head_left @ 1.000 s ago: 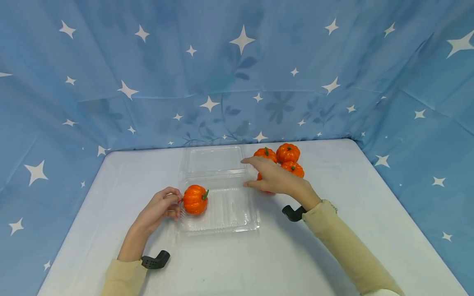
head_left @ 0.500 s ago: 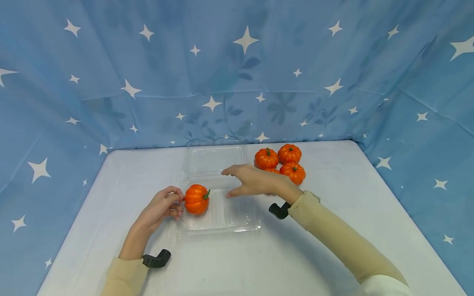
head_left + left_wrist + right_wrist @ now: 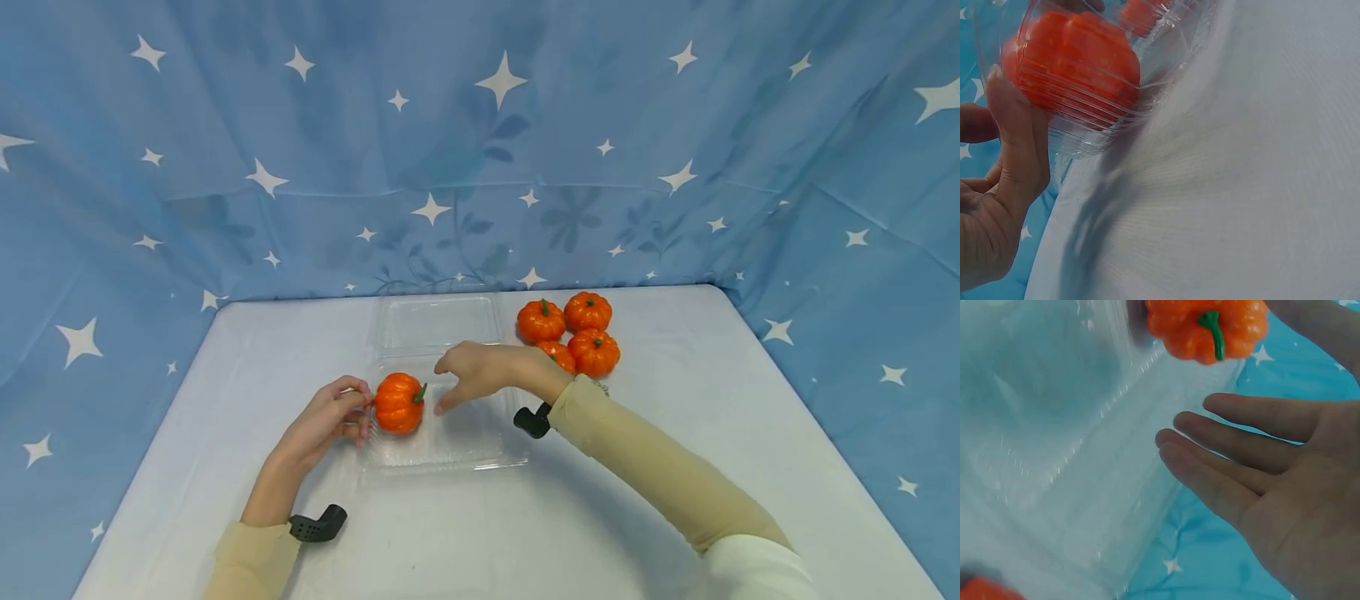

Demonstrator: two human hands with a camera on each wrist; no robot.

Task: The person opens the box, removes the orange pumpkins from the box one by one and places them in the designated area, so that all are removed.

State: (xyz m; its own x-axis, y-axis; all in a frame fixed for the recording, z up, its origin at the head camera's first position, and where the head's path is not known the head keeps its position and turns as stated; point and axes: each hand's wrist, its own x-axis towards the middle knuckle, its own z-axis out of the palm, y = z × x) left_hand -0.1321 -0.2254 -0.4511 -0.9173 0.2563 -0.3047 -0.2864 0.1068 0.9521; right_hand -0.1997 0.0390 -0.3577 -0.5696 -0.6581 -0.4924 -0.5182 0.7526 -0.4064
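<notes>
A clear plastic clamshell box (image 3: 480,446) lies with its lid (image 3: 437,321) folded back behind it. One orange toy pumpkin (image 3: 399,404), green stem to the right, sits in the left part of its base. My left hand (image 3: 321,425) pinches the box's left rim, beside the pumpkin; the left wrist view has the fingers (image 3: 1013,125) at the ribbed plastic wall. Above the base is my right hand (image 3: 480,371), thumb and fingers spread and holding nothing, a short gap from the pumpkin. In the right wrist view its fingers (image 3: 1229,456) extend below the pumpkin (image 3: 1207,331).
Several more orange pumpkins (image 3: 592,352) stand in a cluster to the right of the lid, one partly behind my right wrist. A white cloth (image 3: 420,533) covers the table. Blue star-patterned curtains (image 3: 337,150) rise at the back and sides.
My right hand has moved left from the pumpkin cluster, across the box, toward the pumpkin inside it. The left hand stays at the rim. The cluster is now less covered.
</notes>
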